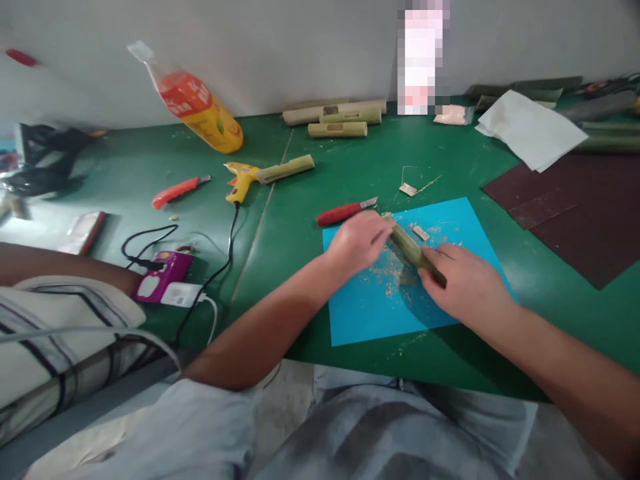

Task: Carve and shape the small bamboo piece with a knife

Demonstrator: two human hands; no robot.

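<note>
My right hand (465, 280) is wrapped round the near end of a green bamboo tube (406, 243), which slants away from me above a blue sheet (353, 320). Close to the tube's far end, my left hand (361, 241) is closed with its fingers pinched together; what they hold, if anything, cannot be made out. Pale shavings (390, 288) lie scattered on the sheet, along with a small cut piece of bamboo (419, 232). Just beyond my left hand rests a red-handled carving knife (345, 212) with its blade pointing right.
Left of me are a yellow glue gun (243, 181), a red utility knife (180, 191), a purple power adapter (163, 277) with cables, and another person's arm (60, 270). Along the wall stand an orange drink bottle (200, 110) and several bamboo tubes (337, 129). Dark brown sheets (590, 220) lie right.
</note>
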